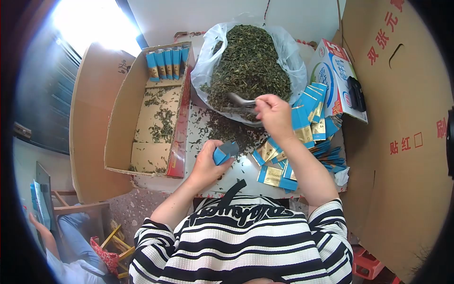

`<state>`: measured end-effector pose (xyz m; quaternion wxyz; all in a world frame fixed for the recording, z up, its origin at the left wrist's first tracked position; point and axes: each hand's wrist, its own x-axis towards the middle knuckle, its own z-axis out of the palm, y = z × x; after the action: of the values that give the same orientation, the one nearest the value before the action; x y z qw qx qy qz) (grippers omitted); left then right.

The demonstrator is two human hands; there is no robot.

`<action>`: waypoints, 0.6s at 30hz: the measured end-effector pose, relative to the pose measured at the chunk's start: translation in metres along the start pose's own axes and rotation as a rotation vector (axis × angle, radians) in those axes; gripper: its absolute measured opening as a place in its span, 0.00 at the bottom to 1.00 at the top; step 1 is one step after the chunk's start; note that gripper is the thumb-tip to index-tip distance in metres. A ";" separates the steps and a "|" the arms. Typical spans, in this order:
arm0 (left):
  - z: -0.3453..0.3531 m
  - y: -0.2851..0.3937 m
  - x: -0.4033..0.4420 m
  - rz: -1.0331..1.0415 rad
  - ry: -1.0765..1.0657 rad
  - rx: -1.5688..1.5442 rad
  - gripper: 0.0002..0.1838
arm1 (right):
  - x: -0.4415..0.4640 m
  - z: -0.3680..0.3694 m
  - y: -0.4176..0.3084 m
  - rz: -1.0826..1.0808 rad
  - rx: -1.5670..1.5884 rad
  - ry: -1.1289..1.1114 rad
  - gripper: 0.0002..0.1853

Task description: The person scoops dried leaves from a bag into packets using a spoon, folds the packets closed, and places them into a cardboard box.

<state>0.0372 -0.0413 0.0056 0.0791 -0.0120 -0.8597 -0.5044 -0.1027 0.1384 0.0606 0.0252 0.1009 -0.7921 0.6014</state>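
Note:
My left hand (pixel 206 164) is wrapped round a small blue packet (pixel 221 155) whose grey inside shows at its open mouth. In my right hand (pixel 274 114) is a metal spoon (pixel 242 101), gripped by the handle, its bowl over the near side of a heap of dried tea leaves (pixel 250 61). The heap fills a white plastic bag (pixel 202 64) at the back of the table. Loose leaves lie scattered between the bag and the packet. How much the packet holds cannot be seen.
Left of the bag, an open cardboard box (pixel 117 128) has several upright blue packets (pixel 165 64) at its far end and spilled leaves on its bottom. Flat blue-and-gold packets (pixel 279 175) are piled on the right, near a printed carton (pixel 331 75). Tall cardboard (pixel 402 189) borders the right. Another person (pixel 78 241) sits lower left.

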 end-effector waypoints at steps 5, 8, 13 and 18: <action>0.002 0.001 0.004 0.023 0.000 0.022 0.25 | 0.009 -0.035 -0.004 0.083 0.009 0.072 0.08; 0.003 0.002 0.006 0.014 0.012 -0.003 0.25 | 0.011 -0.053 -0.010 0.087 0.044 0.025 0.07; 0.001 0.004 0.011 0.007 0.034 0.000 0.26 | 0.010 -0.078 -0.024 0.014 -0.076 -0.187 0.06; 0.004 0.009 0.019 0.002 0.061 0.033 0.27 | 0.009 -0.076 -0.020 -0.397 -0.589 -0.211 0.06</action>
<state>0.0192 -0.0343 0.0140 0.1059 0.0039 -0.8650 -0.4904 -0.1134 0.2045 0.1020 0.0876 0.3022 -0.8946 0.3172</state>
